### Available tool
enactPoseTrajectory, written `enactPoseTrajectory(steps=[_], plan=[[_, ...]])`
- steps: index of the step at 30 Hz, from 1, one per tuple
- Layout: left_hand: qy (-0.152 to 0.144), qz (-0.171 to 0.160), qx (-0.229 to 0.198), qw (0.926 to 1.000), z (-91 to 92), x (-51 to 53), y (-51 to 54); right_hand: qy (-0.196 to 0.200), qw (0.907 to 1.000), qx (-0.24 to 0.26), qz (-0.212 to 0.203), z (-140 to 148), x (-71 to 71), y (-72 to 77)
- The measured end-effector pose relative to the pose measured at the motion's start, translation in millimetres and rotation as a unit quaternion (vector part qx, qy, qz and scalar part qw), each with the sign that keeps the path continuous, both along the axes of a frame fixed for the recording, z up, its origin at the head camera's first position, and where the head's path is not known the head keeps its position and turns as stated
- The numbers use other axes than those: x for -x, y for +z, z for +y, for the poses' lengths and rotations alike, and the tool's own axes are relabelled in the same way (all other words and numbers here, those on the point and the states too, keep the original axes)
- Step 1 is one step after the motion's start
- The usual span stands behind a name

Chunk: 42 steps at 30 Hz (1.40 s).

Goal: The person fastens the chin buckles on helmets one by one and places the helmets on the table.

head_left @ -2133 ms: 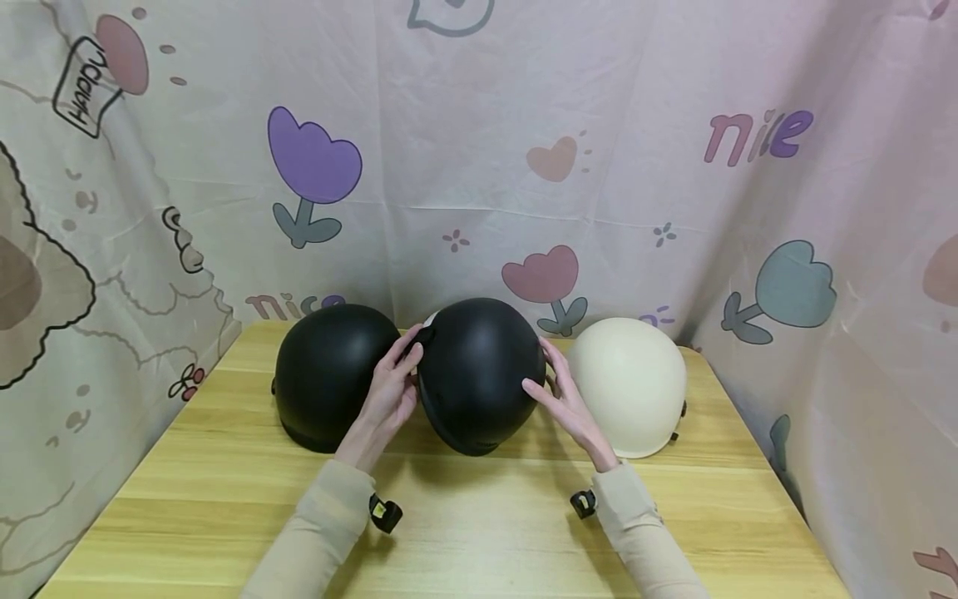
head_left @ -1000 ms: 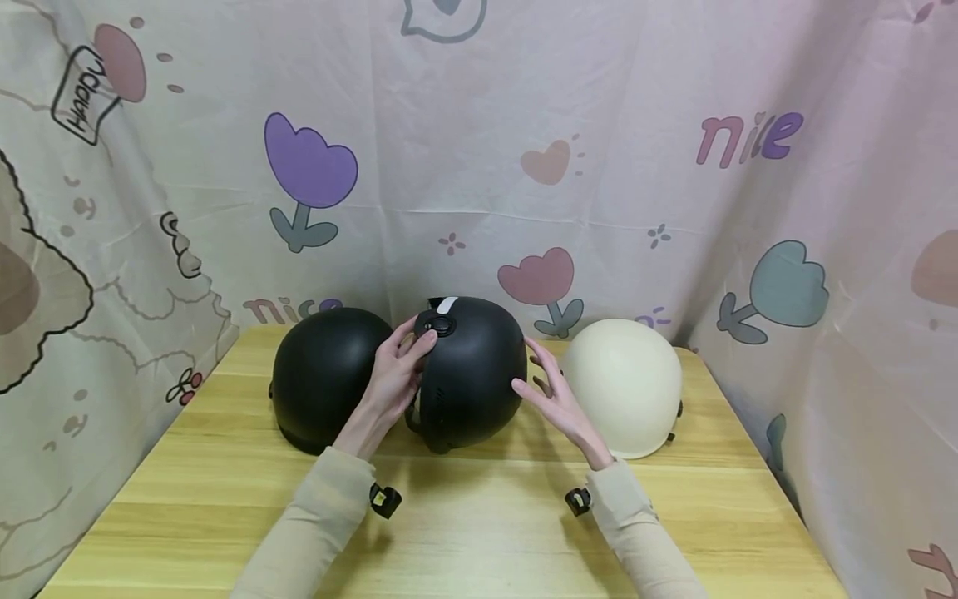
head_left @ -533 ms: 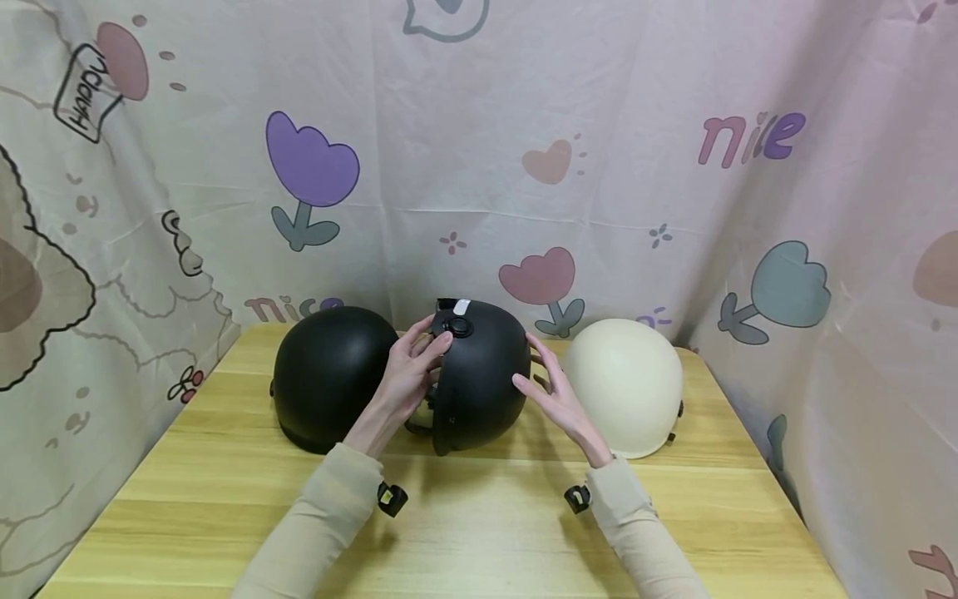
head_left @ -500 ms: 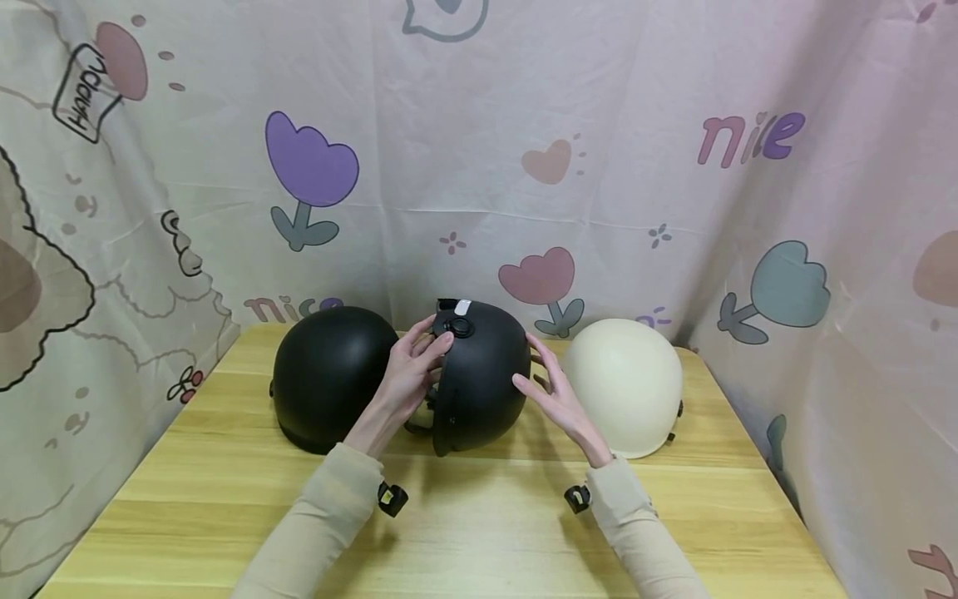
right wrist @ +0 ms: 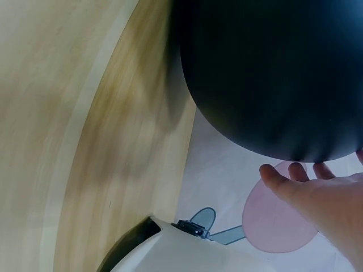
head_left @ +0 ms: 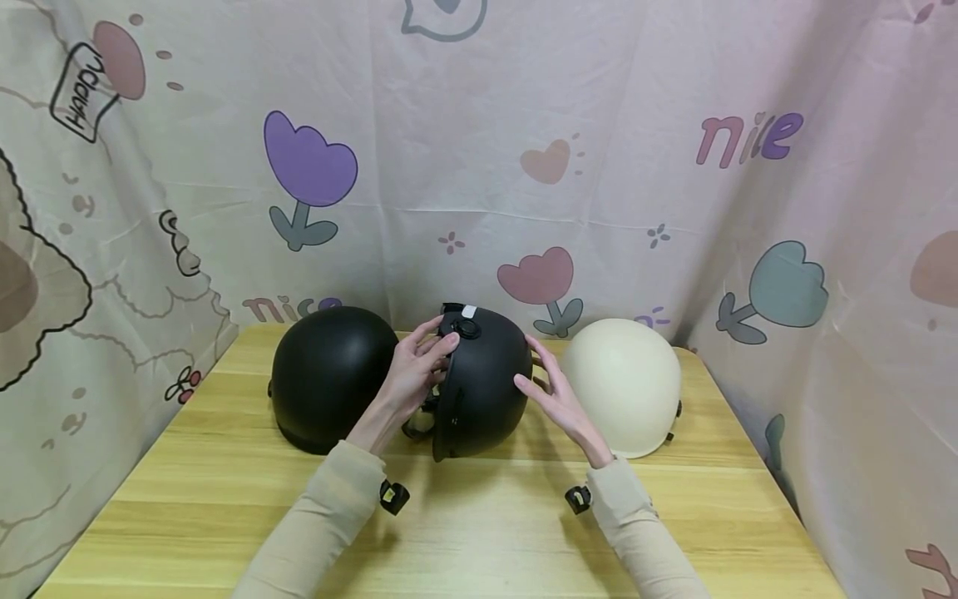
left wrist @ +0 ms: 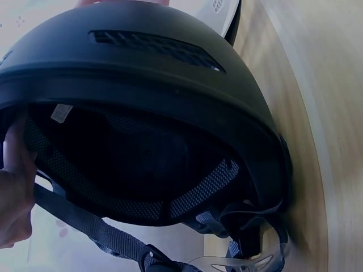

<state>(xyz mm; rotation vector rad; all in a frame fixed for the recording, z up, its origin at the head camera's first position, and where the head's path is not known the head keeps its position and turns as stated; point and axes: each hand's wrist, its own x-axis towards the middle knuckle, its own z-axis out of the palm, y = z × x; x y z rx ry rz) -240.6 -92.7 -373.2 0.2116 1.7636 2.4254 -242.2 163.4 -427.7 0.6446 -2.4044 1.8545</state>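
The middle black helmet (head_left: pixel 486 383) is turned with its opening toward the left. My left hand (head_left: pixel 407 374) grips its rim, thumb on the outside near a round vent. In the left wrist view the fingers of my left hand (left wrist: pixel 17 192) reach inside the helmet (left wrist: pixel 170 85), beside the dark padded lining; a strap with a buckle hangs below. My right hand (head_left: pixel 557 399) touches the helmet's right side with spread fingers. The right wrist view shows the fingertips of my right hand (right wrist: pixel 323 198) against the smooth black shell (right wrist: pixel 272 73).
Another black helmet (head_left: pixel 333 378) stands on the wooden table (head_left: pixel 479 541) to the left, close to my left hand. A cream helmet (head_left: pixel 623 387) stands at the right, just beyond my right hand. A patterned cloth (head_left: pixel 449 125) hangs behind the table.
The middle helmet has turned from its smooth shell facing me to its opening facing left, and now sits slightly lower. My left hand has moved a little right with the rim.
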Motion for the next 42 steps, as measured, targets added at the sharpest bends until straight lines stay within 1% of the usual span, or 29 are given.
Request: enactPoseTrajectory(steps=[12,21,26,29,31,32,35,37,39,40,42], plan=[[-0.015,-0.008,0.017,0.9997,5.5,1.4,0.5,0.003,1.0,0.006,0.003,1.7,1.5,-0.5],[-0.025,-0.012,0.012,0.9996,8.8,2.6,-2.0,0.004,0.9998,0.013,0.01,3.8,3.7,-3.3],[-0.033,-0.017,0.021,0.9991,6.0,3.7,-5.9,-0.002,0.9996,0.02,0.022,4.5,5.4,-3.1],[-0.034,-0.012,0.03,0.9989,0.4,4.8,-10.7,0.001,0.9989,0.027,0.038,5.3,5.1,-2.2],[-0.029,-0.007,0.037,0.9989,-4.0,5.6,-14.6,0.006,0.9982,0.031,0.051,6.5,4.3,-1.0],[-0.026,-0.005,0.042,0.9987,-6.4,6.2,-16.8,0.009,0.9977,0.033,0.058,7.3,4.0,-0.4],[-0.012,0.014,0.09,0.9958,-13.6,8.3,-24.4,0.02,0.9964,0.044,0.07,9.4,3.4,1.9],[-0.003,0.023,0.124,0.992,-18.0,9.4,-30.0,0.02,0.996,0.047,0.073,10.2,3.2,3.8],[-0.001,0.032,0.156,0.9873,-22.0,10.3,-35.6,0.018,0.9959,0.058,0.066,10.2,3.2,5.3],[-0.003,0.034,0.168,0.9851,-23.8,10.5,-38.3,0.011,0.996,0.06,0.065,9.8,2.9,6.4],[-0.012,0.038,0.189,0.9811,-26.8,10.8,-43.5,-0.018,0.996,0.056,0.067,8.4,2.3,8.9]])
